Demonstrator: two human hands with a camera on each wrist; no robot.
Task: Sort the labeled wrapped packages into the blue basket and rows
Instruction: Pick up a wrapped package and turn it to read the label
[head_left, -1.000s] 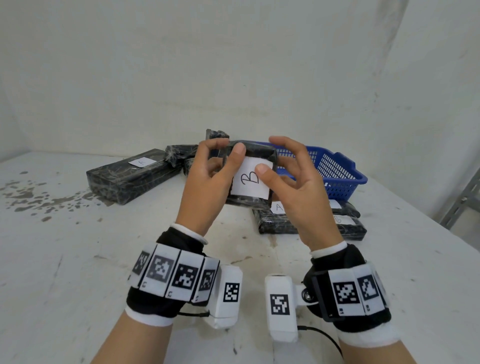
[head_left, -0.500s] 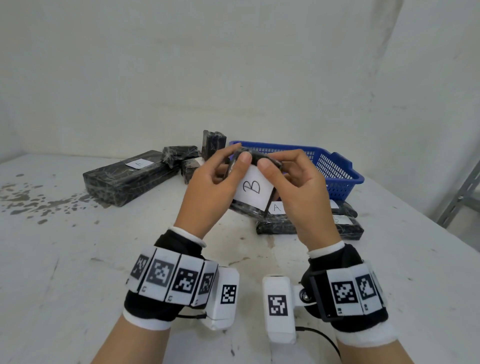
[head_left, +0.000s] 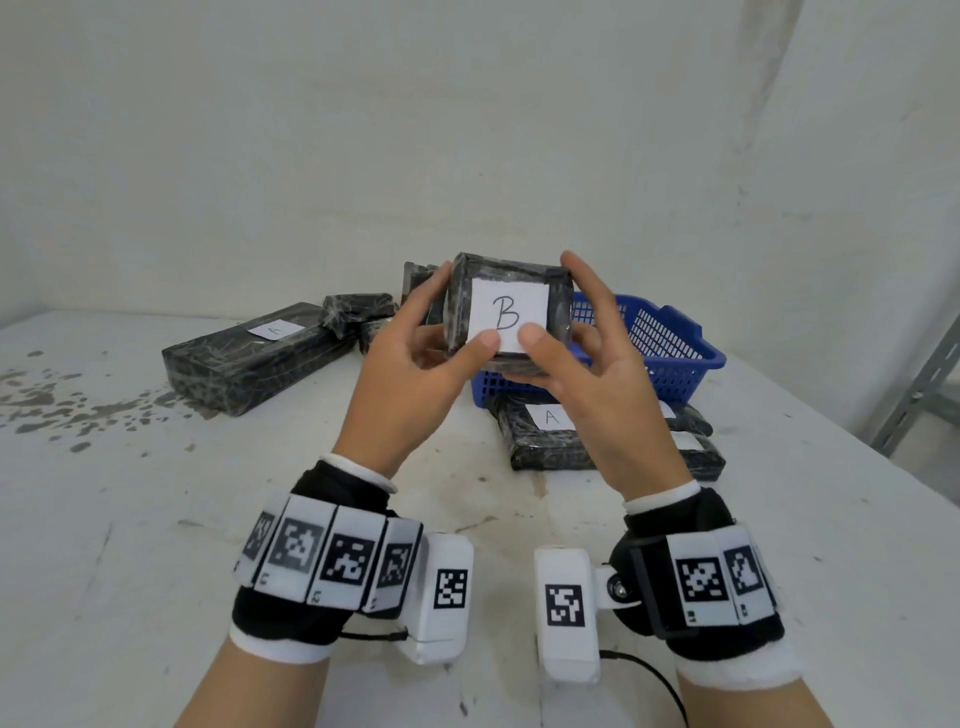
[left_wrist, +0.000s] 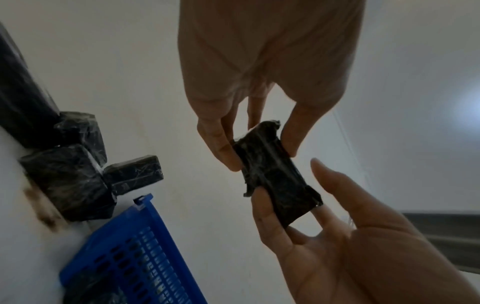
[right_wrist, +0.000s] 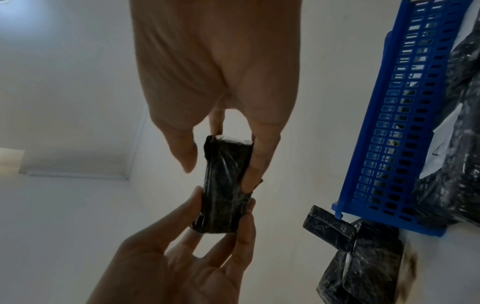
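Head view, both hands (head_left: 511, 374) pinching B package (head_left: 510, 310) edges, above blue basket (head_left: 670, 338)

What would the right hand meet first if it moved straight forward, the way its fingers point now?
Probably the blue basket, which sits directly beyond the right hand and the B package it holds together with the left hand. Depth is unclear; held high, it might pass over the rim.
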